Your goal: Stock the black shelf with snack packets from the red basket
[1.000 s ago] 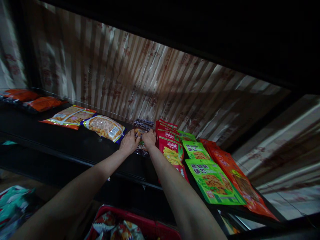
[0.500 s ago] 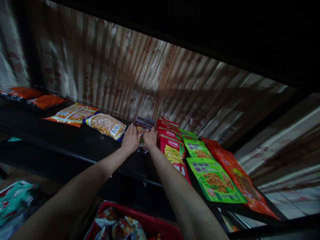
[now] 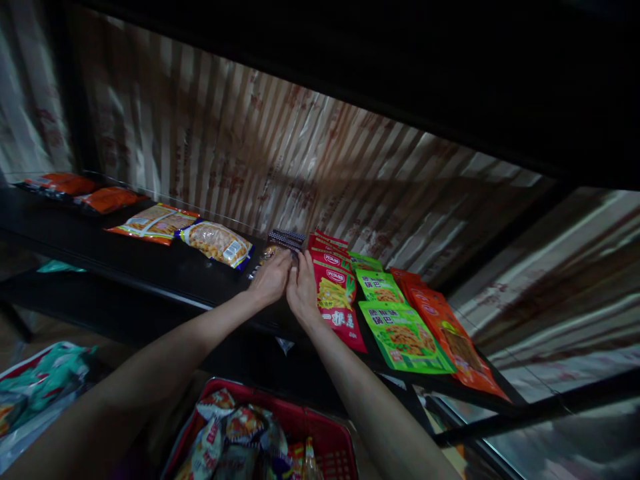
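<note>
Dark snack packets (image 3: 273,253) with a checkered top edge lie on the black shelf, partly covered by my hands. My left hand (image 3: 271,280) lies over the right part of the front packet, its fingers bent and closed at the packet's edge. Close against it, my right hand (image 3: 302,288) has its fingers stretched out and pointing to the back of the shelf, between the dark packets and the red snack bags (image 3: 334,293). The fingertips nearly meet, and the thumbs are hard to make out in the dim light.
Green snack bags (image 3: 400,337) and orange bags (image 3: 457,340) lie to the right. Leftward are a blue-edged packet (image 3: 216,244), an orange-edged packet (image 3: 155,223) and orange packets (image 3: 107,199). Below stands a red basket (image 3: 330,427) of snacks. The upper shelf (image 3: 350,73) overhangs.
My left hand has moved from the dark packet's left side onto its right part, close to my right hand. My right hand's fingers have straightened. The view has shifted slightly.
</note>
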The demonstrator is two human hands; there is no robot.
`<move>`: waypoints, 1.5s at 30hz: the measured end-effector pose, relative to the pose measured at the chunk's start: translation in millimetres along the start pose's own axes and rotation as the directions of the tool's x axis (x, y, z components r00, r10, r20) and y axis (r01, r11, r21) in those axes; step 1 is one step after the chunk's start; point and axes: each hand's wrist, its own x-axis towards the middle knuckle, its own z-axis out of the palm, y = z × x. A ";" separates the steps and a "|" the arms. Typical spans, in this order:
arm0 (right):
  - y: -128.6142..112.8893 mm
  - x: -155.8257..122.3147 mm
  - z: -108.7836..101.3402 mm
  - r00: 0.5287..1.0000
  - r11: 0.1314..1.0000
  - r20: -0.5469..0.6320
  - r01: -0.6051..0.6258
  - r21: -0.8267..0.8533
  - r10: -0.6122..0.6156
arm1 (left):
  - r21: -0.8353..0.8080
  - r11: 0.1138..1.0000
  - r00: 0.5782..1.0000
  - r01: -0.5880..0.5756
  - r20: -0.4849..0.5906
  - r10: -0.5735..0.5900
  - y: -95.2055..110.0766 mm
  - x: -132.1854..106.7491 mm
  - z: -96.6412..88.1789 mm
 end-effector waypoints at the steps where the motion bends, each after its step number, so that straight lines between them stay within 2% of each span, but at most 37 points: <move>1: -2.4 -6.6 -7.7 1.000 1.000 -0.004 0.002 0.012 -0.002 | -0.064 0.998 1.000 -0.004 -0.001 0.004 12.9 -6.8 -4.0; 5: -16.2 -46.6 -36.7 0.997 0.999 0.071 -0.018 0.033 0.016 | -0.243 0.964 0.994 0.106 0.020 -0.104 60.8 -54.2 -17.0; 8: -26.3 -98.1 -51.7 0.987 0.996 0.163 -0.024 0.086 0.009 | -0.305 0.931 0.977 0.201 0.138 -0.165 87.0 -104.5 -22.1; 12: -31.9 -173.7 -60.4 0.973 0.983 0.224 -0.087 0.164 0.049 | -0.329 0.893 0.936 0.307 0.277 -0.219 111.0 -167.8 -21.4; 16: -32.1 -218.9 -65.0 0.965 0.973 0.234 -0.161 0.167 0.119 | -0.292 0.886 0.895 0.360 0.375 -0.240 126.7 -204.5 -19.0; 20: -28.5 -229.1 -67.3 0.959 0.965 0.246 -0.188 0.183 0.140 | -0.278 0.890 0.883 0.362 0.408 -0.231 131.2 -213.5 -13.1; 24: -15.7 -224.4 -60.6 0.955 0.958 0.253 -0.206 0.199 0.153 | -0.295 0.874 0.873 0.386 0.424 -0.242 123.8 -209.3 0.3; 31: 10.5 -219.8 -36.4 0.946 0.948 0.265 -0.244 0.203 0.187 | -0.246 0.852 0.801 0.462 0.529 -0.281 105.2 -203.9 19.0; 36: 18.0 -231.7 -29.7 0.946 0.941 0.235 -0.273 0.200 0.225 | -0.249 0.853 0.772 0.458 0.587 -0.243 100.6 -212.5 28.9; 39: 16.4 -242.6 -30.4 0.941 0.932 0.213 -0.306 0.196 0.264 | -0.235 0.855 0.755 0.462 0.610 -0.240 103.8 -219.9 27.0; 42: 11.0 -253.5 -31.8 0.938 0.930 0.223 -0.310 0.196 0.265 | -0.184 0.866 0.723 0.466 0.642 -0.253 108.5 -225.8 17.4; 45: 3.5 -264.8 -31.9 0.938 0.929 0.211 -0.315 0.196 0.274 | -0.181 0.888 0.724 0.422 0.657 -0.210 112.2 -230.5 4.3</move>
